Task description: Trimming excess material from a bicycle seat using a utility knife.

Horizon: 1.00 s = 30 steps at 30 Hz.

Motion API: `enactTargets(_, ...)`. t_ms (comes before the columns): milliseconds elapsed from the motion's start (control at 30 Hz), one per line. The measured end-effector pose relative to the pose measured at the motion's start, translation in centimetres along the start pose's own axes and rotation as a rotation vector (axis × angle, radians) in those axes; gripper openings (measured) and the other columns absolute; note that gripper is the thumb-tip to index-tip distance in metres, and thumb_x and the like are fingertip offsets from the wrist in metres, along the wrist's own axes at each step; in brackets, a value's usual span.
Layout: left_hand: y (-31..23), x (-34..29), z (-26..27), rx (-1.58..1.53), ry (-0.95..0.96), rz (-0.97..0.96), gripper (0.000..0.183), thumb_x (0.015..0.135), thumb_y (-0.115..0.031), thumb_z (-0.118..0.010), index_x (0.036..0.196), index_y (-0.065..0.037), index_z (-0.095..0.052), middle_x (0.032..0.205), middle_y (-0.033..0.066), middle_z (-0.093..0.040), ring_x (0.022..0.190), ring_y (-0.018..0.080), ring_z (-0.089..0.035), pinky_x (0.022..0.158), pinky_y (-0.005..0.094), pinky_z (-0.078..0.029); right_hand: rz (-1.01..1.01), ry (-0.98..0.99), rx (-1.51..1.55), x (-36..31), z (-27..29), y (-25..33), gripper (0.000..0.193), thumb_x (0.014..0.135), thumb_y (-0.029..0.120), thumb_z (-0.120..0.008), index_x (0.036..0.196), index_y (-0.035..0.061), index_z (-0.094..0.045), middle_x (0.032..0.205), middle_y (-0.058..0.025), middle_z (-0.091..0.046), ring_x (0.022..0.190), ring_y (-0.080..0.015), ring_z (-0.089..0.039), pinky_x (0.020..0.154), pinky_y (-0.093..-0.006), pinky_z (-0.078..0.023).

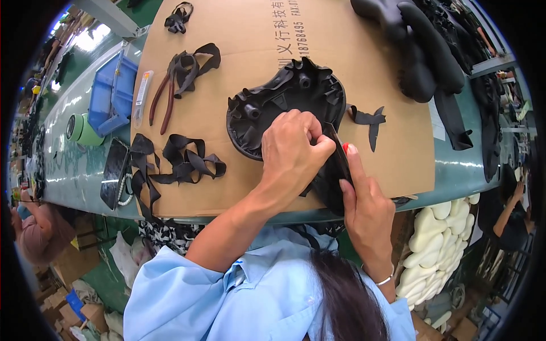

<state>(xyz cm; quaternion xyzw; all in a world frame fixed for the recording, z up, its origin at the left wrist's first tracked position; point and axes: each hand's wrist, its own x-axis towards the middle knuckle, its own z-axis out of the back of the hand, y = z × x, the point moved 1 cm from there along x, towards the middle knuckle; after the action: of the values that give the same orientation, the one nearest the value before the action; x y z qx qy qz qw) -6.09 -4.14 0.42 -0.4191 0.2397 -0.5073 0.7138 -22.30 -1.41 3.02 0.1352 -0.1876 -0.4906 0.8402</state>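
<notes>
A black padded shell point(284, 94), with gathered cover material along its rim and two round posts inside, lies hollow side up on a cardboard sheet point(244, 196). Over its near right edge, my left hand point(296, 145) is closed in a pinch on black cover material point(330, 184) hanging toward me. Just right of it, my right hand point(367, 202) grips a thin, dark, blade-like tool point(336, 149) with a red spot by the index fingertip. The blade lies against the black material. My left fingers hide part of the pinched edge.
Black strips point(190, 162) lie left, with another scrap point(369, 118) right of the shell. Red-handled pliers point(165, 99), a blue bin point(114, 91) and a green tape roll point(82, 131) are farther left. Black padded pieces point(429, 51) lie far right; cream foam pieces point(438, 244) fill the lower right.
</notes>
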Motion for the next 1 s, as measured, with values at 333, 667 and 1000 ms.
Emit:
enactTargets(333,0.2,-0.7,0.8,-0.002,0.054,-0.138,0.011,0.067,-0.011,-0.067,0.066,-0.004,-0.059,0.068,0.008,-0.054,0.071,0.0258,-0.055,0.063,0.0377,-0.045,-0.213,0.053,0.357,-1.9,1.7,-0.5,0.047,0.094,0.01,-0.055,0.14,0.0094,-0.045,0.121,-0.0171,-0.063,0.1,-0.0292,-0.066,0.081,-0.0352,-0.051)
enactTargets(667,0.6,-0.1,1.8,-0.181,0.118,-0.064,0.013,0.066,-0.009,-0.066,0.062,-0.002,-0.056,0.062,0.007,-0.052,0.06,0.0205,-0.05,0.055,0.0338,-0.042,-0.007,-0.004,0.377,0.6,1.6,-1.3,0.045,0.088,0.003,-0.062,0.131,0.007,-0.055,0.111,-0.0173,-0.067,0.092,-0.0285,-0.07,0.074,-0.0323,-0.053)
enactTargets(1000,1.7,0.4,3.7,-0.679,0.431,0.103,0.009,0.072,-0.01,-0.069,0.072,-0.002,-0.066,0.076,0.002,-0.062,0.072,0.0081,-0.056,0.064,0.0232,-0.044,0.048,0.195,0.3,-2.0,3.0,-3.3,0.05,0.082,0.005,-0.066,0.13,0.0163,-0.059,0.074,-0.0104,-0.062,0.055,-0.0246,-0.056,0.052,-0.0342,-0.043)
